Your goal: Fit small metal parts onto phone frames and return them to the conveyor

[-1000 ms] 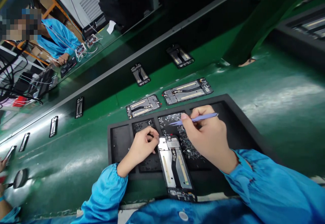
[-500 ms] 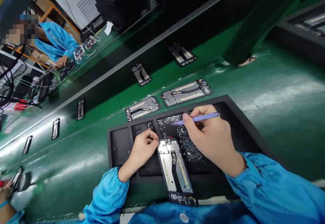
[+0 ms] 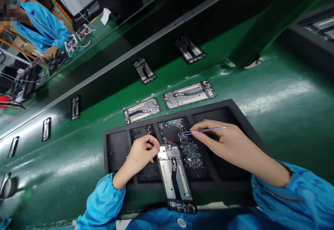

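An open phone chassis (image 3: 174, 174) lies lengthwise on a black foam tray (image 3: 112, 146) right in front of me. My left hand (image 3: 139, 155) is curled, its fingertips pressed against the chassis's top left corner. My right hand (image 3: 229, 143) pinches blue tweezers (image 3: 206, 130), held nearly flat, with the tips over the tray compartment full of tiny metal parts (image 3: 189, 150). Whether the tips hold a part is too small to see.
Two more open chassis (image 3: 142, 110) (image 3: 189, 94) lie on the green bench beyond the tray. Several phone frames (image 3: 144, 70) ride the conveyor belt behind. A co-worker in a blue coat (image 3: 39, 24) sits at far left. A green post (image 3: 261, 24) stands at upper right.
My right hand has flattened and stretched out to the right, laying the tweezers lower over the parts compartment. The left hand stays on the chassis corner. The view has shifted slightly.
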Available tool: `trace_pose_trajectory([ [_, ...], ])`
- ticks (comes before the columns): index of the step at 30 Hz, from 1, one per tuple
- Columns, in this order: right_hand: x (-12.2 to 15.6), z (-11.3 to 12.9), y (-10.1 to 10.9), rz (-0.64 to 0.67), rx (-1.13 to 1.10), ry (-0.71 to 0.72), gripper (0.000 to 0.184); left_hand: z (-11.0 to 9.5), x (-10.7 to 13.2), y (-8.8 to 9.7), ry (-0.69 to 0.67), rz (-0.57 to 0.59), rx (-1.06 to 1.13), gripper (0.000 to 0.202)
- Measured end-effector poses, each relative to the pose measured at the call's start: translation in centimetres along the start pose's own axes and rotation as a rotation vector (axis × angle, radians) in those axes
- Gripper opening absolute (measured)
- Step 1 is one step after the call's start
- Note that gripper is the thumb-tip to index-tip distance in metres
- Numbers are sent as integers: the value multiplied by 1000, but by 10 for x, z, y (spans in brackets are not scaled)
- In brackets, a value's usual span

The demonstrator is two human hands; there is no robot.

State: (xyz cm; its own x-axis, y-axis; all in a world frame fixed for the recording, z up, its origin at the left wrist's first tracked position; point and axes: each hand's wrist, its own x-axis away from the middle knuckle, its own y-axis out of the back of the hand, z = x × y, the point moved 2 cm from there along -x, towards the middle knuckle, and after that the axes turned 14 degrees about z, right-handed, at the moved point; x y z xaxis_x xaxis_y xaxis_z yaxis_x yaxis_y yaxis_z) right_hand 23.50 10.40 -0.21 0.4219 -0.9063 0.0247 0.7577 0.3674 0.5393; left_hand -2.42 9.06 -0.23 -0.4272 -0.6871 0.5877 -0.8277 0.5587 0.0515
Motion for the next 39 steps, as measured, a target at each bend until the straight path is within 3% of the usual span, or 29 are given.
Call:
trace_pose_trajectory([
  [9,7,6,-2,5,89,223,8,6,-2,0,17,11,46,13],
  [14,10,11,-1,-31,118,260,10,3,0,2,0,41,71,21],
  [22,11,10,-8,25,161,322,14,10,-2,-1,-21,4,42,11],
  [30,24,22,-18,75,664,622,29,8,2,5,-60,82,-46,20],
  [35,29,20,-22,77,707,671,31,4,6,5,-116,-8,-196,18],
  [39,33,13,-19,-60,465,614,27,3,34,-3,-220,-298,-350,22],
])
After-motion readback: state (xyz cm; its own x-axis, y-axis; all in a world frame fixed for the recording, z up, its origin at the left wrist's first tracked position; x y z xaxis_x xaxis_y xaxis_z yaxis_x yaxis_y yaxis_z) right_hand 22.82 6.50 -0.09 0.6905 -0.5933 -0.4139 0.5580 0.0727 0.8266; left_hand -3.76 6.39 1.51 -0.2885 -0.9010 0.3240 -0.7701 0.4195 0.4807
